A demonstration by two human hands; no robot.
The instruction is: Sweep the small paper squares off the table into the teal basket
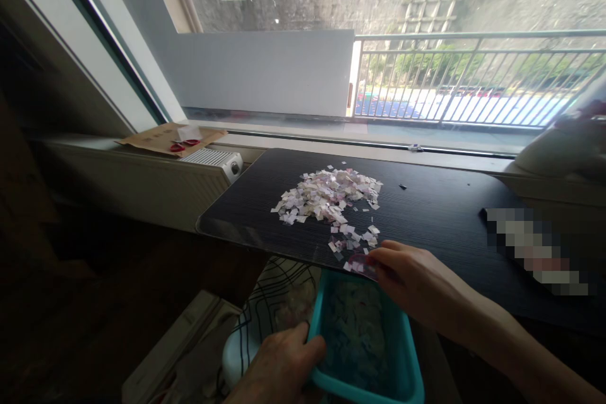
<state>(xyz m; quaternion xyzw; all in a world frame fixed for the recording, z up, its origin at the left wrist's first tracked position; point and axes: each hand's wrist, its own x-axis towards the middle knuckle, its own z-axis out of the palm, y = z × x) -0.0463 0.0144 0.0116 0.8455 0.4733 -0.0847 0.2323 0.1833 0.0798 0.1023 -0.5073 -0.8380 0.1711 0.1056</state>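
Note:
A heap of small pale paper pieces is spread over the black tabletop, with a thinner trail running down to the near edge. My right hand is closed on a thin, see-through flat piece with a reddish edge, which lies at the table edge among a few paper pieces. Below that edge, a teal plastic bin holds many similar pieces in shadow. The fingers of my left hand are closed on the bin's left rim, with the thumb on the inner side.
Red-handled scissors lie on a brown paper envelope on the sill at left, beside a white ribbed heater. A dark flat object, its face pixelated, rests at the table's right. A checked cloth sits left of the bin.

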